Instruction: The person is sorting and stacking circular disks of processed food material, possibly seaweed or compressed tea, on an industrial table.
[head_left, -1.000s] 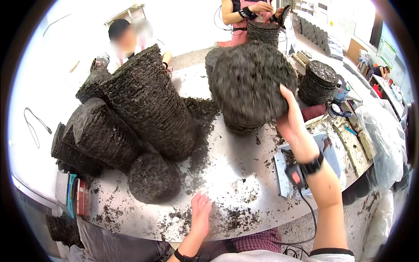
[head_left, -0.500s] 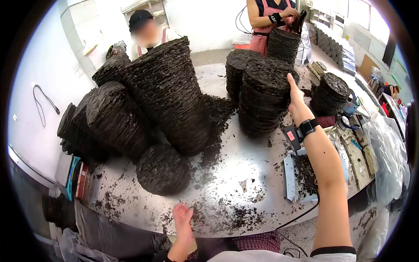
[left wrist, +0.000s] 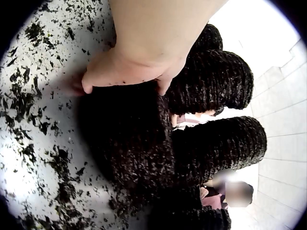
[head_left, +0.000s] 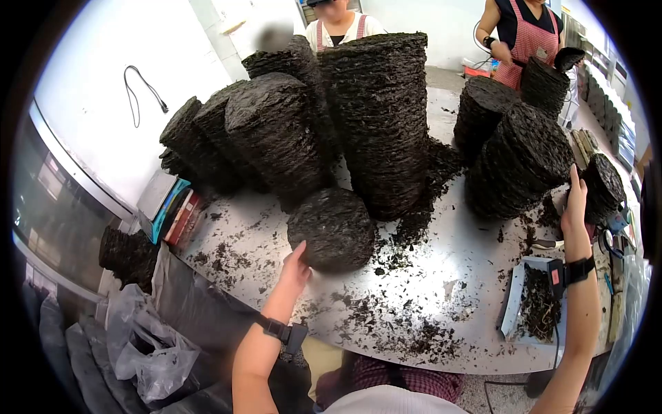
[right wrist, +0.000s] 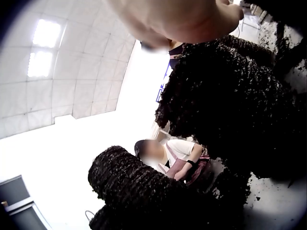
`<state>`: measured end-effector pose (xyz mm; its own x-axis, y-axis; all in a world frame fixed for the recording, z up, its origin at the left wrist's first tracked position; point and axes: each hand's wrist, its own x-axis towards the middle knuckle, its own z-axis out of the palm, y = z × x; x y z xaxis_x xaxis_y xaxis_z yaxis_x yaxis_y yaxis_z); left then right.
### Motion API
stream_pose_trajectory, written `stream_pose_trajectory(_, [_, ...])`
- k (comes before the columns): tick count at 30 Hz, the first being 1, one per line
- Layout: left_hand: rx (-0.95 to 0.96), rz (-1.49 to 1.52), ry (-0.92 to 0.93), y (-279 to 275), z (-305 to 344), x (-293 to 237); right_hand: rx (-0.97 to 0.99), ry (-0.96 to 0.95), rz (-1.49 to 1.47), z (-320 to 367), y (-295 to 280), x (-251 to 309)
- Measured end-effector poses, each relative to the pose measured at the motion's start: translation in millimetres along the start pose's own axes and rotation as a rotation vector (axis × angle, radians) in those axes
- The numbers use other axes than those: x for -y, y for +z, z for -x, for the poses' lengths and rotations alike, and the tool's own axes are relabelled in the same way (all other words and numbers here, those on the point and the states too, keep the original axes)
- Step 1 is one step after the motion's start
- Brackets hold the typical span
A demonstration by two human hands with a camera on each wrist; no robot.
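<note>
Round dark sheets, looking like dried seaweed, stand in thick stacks on a pale table. My left hand (head_left: 296, 270) touches the near left edge of a short stack (head_left: 334, 231) whose round face points toward me. In the left wrist view the left hand (left wrist: 129, 67) lies across the end of this stack (left wrist: 129, 129); most of its fingers are hidden, and I cannot tell whether they curl round it. With straight fingers, my right hand (head_left: 576, 207) rests against the upper right side of a leaning stack (head_left: 520, 162). The right wrist view shows the right hand (right wrist: 187, 19) at this stack's rim.
A tall stack (head_left: 379, 124) stands behind the short one, and another stack (head_left: 276, 131) leans beside it. Dark flakes (head_left: 386, 324) litter the table (head_left: 455, 276). A blue tray (head_left: 512, 310) of scraps sits at right. Two people (head_left: 531, 41) work across the table.
My left hand has moved up from the table's front edge to the short stack. The right hand stays by its stack, which leans more now. The head view has swung left.
</note>
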<state>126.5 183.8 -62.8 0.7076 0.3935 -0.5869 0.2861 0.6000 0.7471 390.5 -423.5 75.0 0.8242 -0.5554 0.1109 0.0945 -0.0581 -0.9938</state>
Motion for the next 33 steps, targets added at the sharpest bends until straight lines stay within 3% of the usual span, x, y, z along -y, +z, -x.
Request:
stream_pose_trajectory(4, [0.082, 0.056, -0.101, 0.3, 4.6, 6.9, -0.136, -0.319, 0.163, 53.0, -4.4, -3.3])
stream_pose_trajectory(6, [0.133, -0.009, -0.076, 6.0, 13.1, 15.6, -0.090, -0.569, 0.320, 87.7, -1.6, -10.0])
stream_pose_trajectory(9, [0.268, -0.018, 0.016, 29.1, 46.7, 21.2, 0.249, -0.806, 0.448, 168.9, 15.3, -1.6])
stream_pose_trajectory(11, [0.247, -0.027, 0.038, 46.9, 70.6, 21.3, 0.528, -0.893, 0.542, 220.4, 29.2, 0.9])
stream_pose_trajectory(13, [0.203, 0.024, 0.071, 54.8, 72.9, 36.0, 0.820, -0.808, 0.502, 257.6, 37.6, -6.4])
stream_pose_trajectory(17, [0.109, -0.040, 0.212, 72.3, 94.6, 65.9, 1.142, -0.834, 0.456, 315.9, 57.5, -12.5])
stream_pose_trajectory(20, [0.111, -0.051, 0.352, 86.9, 125.4, 83.3, 1.180, -0.656, 0.374, 349.4, 62.2, -18.6])
stream_pose_trajectory(23, [0.198, -0.047, 0.424, 81.4, 149.9, 90.5, 1.155, -0.675, 0.372, 362.2, 62.7, -27.8])
stream_pose_trajectory(25, [0.244, -0.096, 0.462, 86.8, 169.0, 82.8, 1.091, -0.589, 0.312, 363.7, 61.8, -25.3])
stream_pose_trajectory(28, [0.309, -0.165, 0.269, 86.5, 166.4, 83.2, 1.075, -0.540, 0.324, 366.3, 61.3, -16.8])
stream_pose_trajectory(31, [0.305, -0.135, 0.264, 83.3, 160.3, 89.3, 1.117, -0.527, 0.324, 365.8, 59.0, -15.5])
stream_pose_trajectory(33, [0.314, -0.137, 0.238, 81.5, 158.0, 91.0, 1.238, -0.349, 0.182, 357.8, 57.3, -22.9])
